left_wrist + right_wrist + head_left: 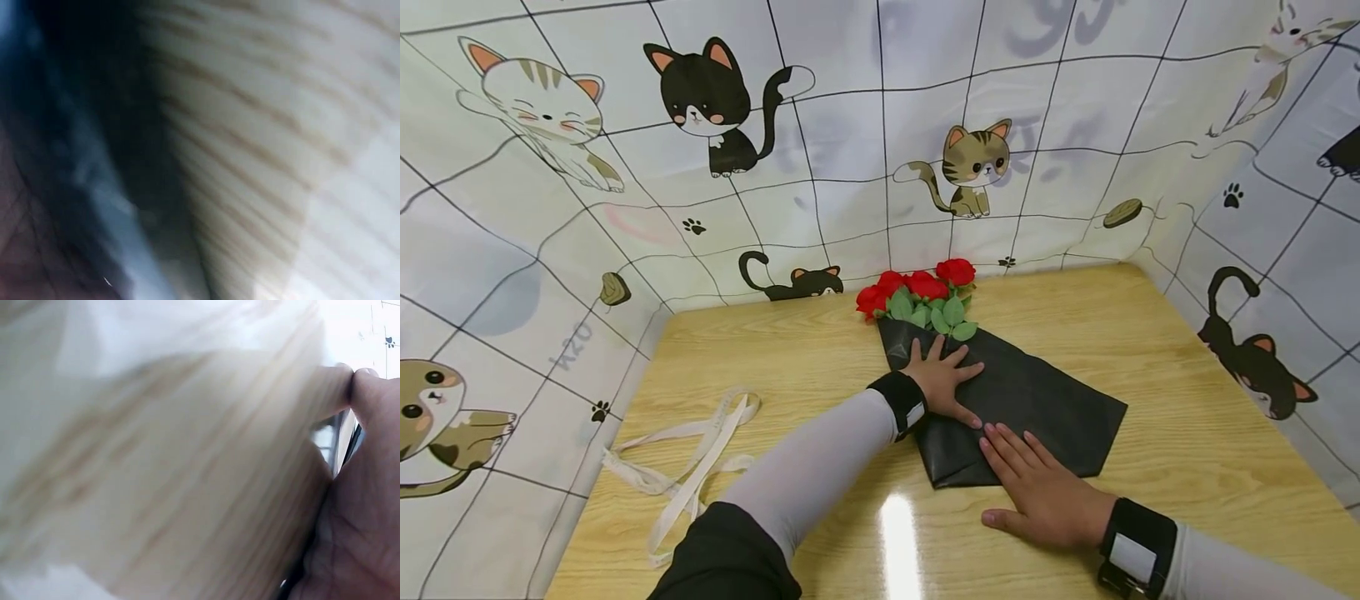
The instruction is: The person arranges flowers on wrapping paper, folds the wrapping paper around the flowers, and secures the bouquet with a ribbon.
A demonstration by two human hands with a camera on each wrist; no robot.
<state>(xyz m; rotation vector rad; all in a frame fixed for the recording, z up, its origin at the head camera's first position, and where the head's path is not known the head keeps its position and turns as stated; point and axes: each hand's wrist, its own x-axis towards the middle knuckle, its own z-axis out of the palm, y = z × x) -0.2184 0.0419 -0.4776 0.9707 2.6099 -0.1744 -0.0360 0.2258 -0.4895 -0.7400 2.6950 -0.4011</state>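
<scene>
A bunch of red artificial-looking roses [927, 286] with green leaves pokes out of a black wrapping sheet [1037, 392] lying on the table. My left hand [938, 379] presses on the sheet just below the blooms, its fingers spread. Flat and straight-fingered, my right hand [1045, 492] rests with its fingertips on the sheet's lower part, the thumb out over the wood. The stems are hidden under the black sheet. In the left wrist view a dark blurred edge borders the wood grain. The right wrist view has the right hand [369, 487] at its right side.
A loosely tangled white ribbon [700, 458] lies on the left of the wooden table [790, 358]. Cat-patterned cloth [850, 125] stands round the back and both sides. A bright light reflection falls on the front of the tabletop.
</scene>
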